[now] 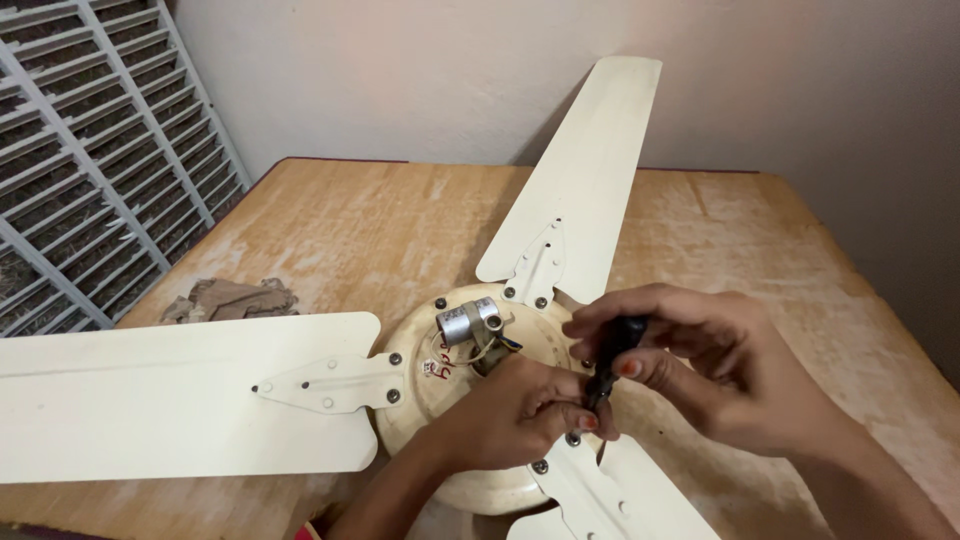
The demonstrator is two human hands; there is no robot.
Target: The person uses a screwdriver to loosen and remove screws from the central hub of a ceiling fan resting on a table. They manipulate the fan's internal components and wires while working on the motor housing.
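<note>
A worn wooden worktop [330,215] against a pale wall carries a cream ceiling fan lying flat, both hands at its hub.

At far left a white slatted grille [90,150] leans by the wall, and a crumpled brown rag [232,298] lies on the worktop just beyond the left blade [150,395]. The ceiling fan's motor housing [420,400] sits in the middle with a silver capacitor [468,322] and loose wires on top. The left hand [520,415] is clenched over the hub, its fingers pinching the tip of a black screwdriver [607,362] by a blade bracket screw [573,439]. The right hand [700,360] wraps the screwdriver's handle. The housing looks heavy and rigid, best steadied at the hub; the thin blades would likely flex, and the wires look fragile. The slim screwdriver wants a firm grip.
</note>
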